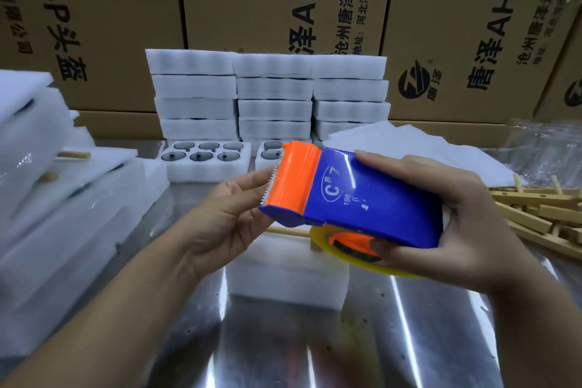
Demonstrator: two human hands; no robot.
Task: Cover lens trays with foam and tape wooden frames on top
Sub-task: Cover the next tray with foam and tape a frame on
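The person's right hand (466, 224) is wrapped tight round the back of the blue and orange plastic tape cutter (352, 198), with the thumb under it by the yellow-edged tape roll (346, 258); the left hand (226, 214) is at the orange end with the small sharp teeth, its fingers tucked behind, so it cannot be told if they pinch the loose tape end or only touch the plastic; just under both hands sits the white foam block (283, 268) with a thin wooden stick (289, 231) on top, likely the covered tray that needs taping; a heap of pale wooden frames (541, 214) lies out past the right hand. To do this step well, the person should find the tape end with the left fingertips; keep skin off the teeth; pull slowly and straight; hold the tape cutter steady so the tape does not twist or stick to itself.
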